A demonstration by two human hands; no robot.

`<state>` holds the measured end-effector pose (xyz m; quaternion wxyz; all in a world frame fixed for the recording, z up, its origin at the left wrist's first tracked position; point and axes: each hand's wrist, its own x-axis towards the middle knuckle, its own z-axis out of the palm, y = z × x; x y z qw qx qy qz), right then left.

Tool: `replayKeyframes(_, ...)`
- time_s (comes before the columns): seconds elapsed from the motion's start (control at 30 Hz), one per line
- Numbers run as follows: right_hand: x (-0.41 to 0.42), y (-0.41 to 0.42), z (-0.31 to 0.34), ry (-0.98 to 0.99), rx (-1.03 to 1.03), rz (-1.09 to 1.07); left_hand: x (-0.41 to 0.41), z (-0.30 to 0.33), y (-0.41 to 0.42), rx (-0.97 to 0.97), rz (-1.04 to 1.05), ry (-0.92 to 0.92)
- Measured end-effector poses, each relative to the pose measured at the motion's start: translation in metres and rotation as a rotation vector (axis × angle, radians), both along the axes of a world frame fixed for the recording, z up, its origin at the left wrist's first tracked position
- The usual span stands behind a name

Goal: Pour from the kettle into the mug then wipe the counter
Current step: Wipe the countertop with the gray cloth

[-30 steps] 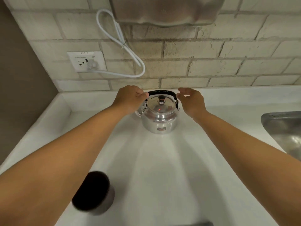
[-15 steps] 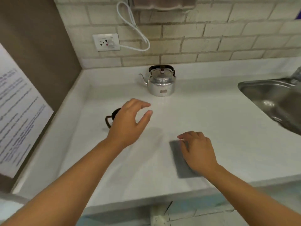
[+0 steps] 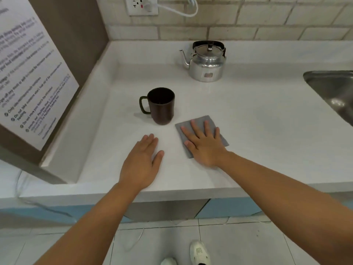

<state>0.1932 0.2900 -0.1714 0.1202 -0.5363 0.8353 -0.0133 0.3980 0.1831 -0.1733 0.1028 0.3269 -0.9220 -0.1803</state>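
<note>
A shiny metal kettle [image 3: 207, 63] with a black handle stands upright near the back wall of the white counter [image 3: 257, 115]. A dark brown mug [image 3: 162, 106] stands in the middle, its handle pointing left. Just right of the mug lies a grey cloth [image 3: 199, 123], flat on the counter. My right hand [image 3: 203, 144] rests palm down on the cloth with its fingers spread. My left hand [image 3: 142, 163] lies flat on the bare counter in front of the mug, holding nothing.
A steel sink [image 3: 336, 90] is set into the counter at the right. A printed notice [image 3: 24, 73] hangs on the brown side panel at the left. A wall socket [image 3: 142, 4] with a white cable sits on the brick wall. The counter's front edge is under my forearms.
Both hands left the kettle and came back toward the front. My right hand settled flat on the grey cloth; my left hand dropped onto the counter, uncovering the mug.
</note>
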Motion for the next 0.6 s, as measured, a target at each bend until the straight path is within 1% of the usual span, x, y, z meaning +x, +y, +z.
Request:
replayKeyframes(0.1, -0.022, -0.048, 0.005, 0.011, 0.026, -0.035, 0.001, -0.001, 0.000, -0.010, 0.007, -0.009)
replayKeyframes(0.17, -0.028, -0.064, 0.008, 0.025, 0.058, -0.055, 0.001, 0.000, -0.003, 0.005, -0.003, -0.016)
replayKeyframes(0.23, -0.024, -0.059, 0.010, 0.015, 0.048, -0.075, 0.005, 0.003, -0.006, 0.009, -0.031, -0.037)
replayKeyframes(0.3, -0.006, -0.036, 0.009, -0.016, -0.006, -0.075, 0.014, 0.005, -0.012, -0.003, -0.040, -0.060)
replayKeyframes(0.37, 0.029, -0.001, 0.005, -0.039, -0.081, -0.004, 0.031, 0.008, -0.021, -0.002, 0.018, -0.063)
replayKeyframes(0.47, 0.094, 0.024, 0.002, -0.064, -0.134, 0.201, 0.063, 0.009, -0.035, -0.003, 0.132, -0.044)
replayKeyframes(0.53, 0.123, -0.001, 0.002, -0.079, -0.119, 0.301, 0.078, 0.009, -0.035, -0.011, 0.159, -0.009)
replayKeyframes(0.6, 0.141, -0.049, 0.006, -0.101, -0.097, 0.320, 0.084, 0.009, -0.030, -0.003, 0.204, 0.053)
